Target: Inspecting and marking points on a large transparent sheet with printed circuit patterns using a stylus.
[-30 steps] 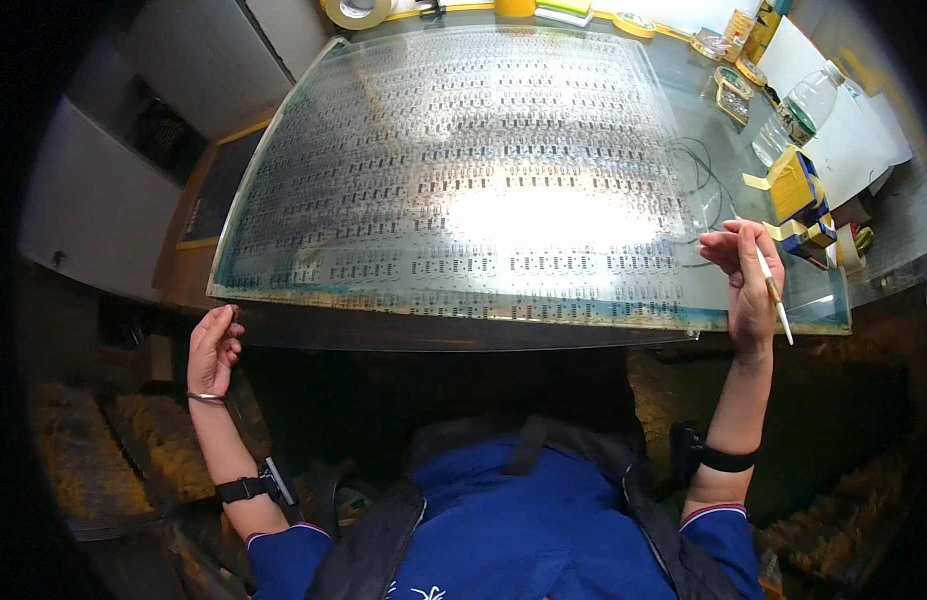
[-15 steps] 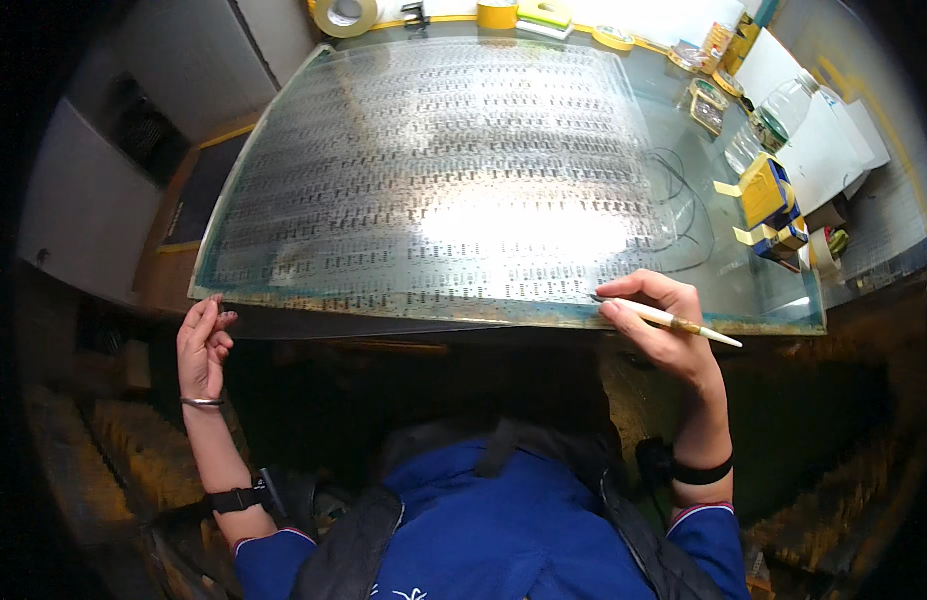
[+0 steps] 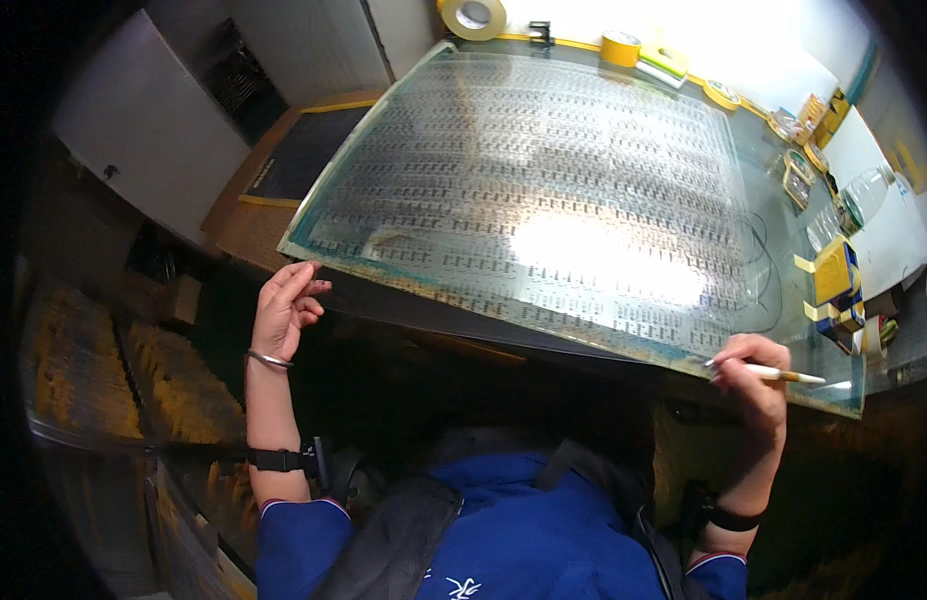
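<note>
A large clear sheet (image 3: 624, 150) with rows of small dark marks lies on a glass-topped table. My left hand (image 3: 287, 308) is at the near left corner of the glass. Its thumb and forefinger come together at the edge, the other fingers curled; what they pinch, if anything, is too small to make out. Over the near edge towards the right, my right hand (image 3: 756, 375) is closed round a slim white pen-like tool (image 3: 799, 377) with a brown band. The tool's thin end points left, close to the sheet's lower right; whether it touches cannot be told.
Tape rolls (image 3: 474, 15) and a black clip (image 3: 541, 33) line the far edge. On the right are a yellow and blue tape dispenser (image 3: 836, 275), a clear plastic bottle (image 3: 864, 200) and a looped dark thread (image 3: 769, 265). Bright glare covers part of the sheet.
The view has turned, so the table appears tilted and further right. My left hand remains by the near left corner; my right hand still holds the tool near the sheet's lower right.
</note>
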The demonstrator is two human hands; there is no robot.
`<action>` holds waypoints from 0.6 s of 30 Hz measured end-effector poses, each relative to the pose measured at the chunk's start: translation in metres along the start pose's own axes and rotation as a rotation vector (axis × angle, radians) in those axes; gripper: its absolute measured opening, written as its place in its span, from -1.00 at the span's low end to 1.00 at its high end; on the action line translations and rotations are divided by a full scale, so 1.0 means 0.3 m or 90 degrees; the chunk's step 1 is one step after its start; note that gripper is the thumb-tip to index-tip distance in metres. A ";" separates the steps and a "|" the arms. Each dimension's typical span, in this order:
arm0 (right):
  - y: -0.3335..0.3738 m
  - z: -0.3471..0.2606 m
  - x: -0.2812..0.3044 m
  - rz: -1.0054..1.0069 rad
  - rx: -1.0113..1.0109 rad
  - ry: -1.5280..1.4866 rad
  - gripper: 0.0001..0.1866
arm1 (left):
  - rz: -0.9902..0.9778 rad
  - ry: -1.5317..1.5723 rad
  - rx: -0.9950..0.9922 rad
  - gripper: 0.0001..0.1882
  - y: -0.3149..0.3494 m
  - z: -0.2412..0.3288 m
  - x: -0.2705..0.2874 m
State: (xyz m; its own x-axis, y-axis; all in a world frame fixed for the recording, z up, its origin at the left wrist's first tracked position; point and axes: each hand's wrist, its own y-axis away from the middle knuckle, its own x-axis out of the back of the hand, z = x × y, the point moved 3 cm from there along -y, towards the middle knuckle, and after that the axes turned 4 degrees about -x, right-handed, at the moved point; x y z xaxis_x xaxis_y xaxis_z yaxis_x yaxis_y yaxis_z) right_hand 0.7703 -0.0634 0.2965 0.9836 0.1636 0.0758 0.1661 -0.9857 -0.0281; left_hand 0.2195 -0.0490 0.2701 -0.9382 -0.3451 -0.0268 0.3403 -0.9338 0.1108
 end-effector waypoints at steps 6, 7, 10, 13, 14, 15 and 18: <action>-0.070 0.056 0.147 0.332 0.086 -0.073 -0.66 | -0.091 -0.041 0.026 -0.72 -0.006 0.018 0.012; -0.077 0.070 0.165 0.349 0.085 -0.111 -0.66 | -0.099 -0.047 0.003 -0.71 0.000 0.035 0.003; -0.079 0.093 0.197 0.383 0.085 -0.188 -0.63 | -0.110 -0.087 -0.066 -0.67 0.027 0.075 -0.011; -0.082 0.113 0.204 0.382 0.068 -0.163 -0.63 | -0.109 -0.025 -0.128 -0.69 0.024 0.055 0.038; -0.081 0.111 0.208 0.379 0.073 -0.160 -0.63 | -0.073 -0.014 -0.133 -0.70 0.020 0.040 0.048; -0.077 0.114 0.214 0.383 0.079 -0.161 -0.63 | -0.060 0.012 -0.128 -0.70 0.006 0.016 0.068; -0.069 0.128 0.225 0.375 0.077 -0.172 -0.65 | -0.013 0.088 -0.114 -0.72 -0.030 -0.059 0.182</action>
State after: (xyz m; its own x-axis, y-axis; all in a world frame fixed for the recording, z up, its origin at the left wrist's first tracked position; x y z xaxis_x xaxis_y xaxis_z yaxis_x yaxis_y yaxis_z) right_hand 0.8359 -0.0305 0.2641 0.8928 -0.3819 -0.2388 -0.4141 -0.9046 -0.1014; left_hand 0.1665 -0.0612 0.2502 -0.9319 -0.3235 -0.1640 0.3379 -0.9386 -0.0689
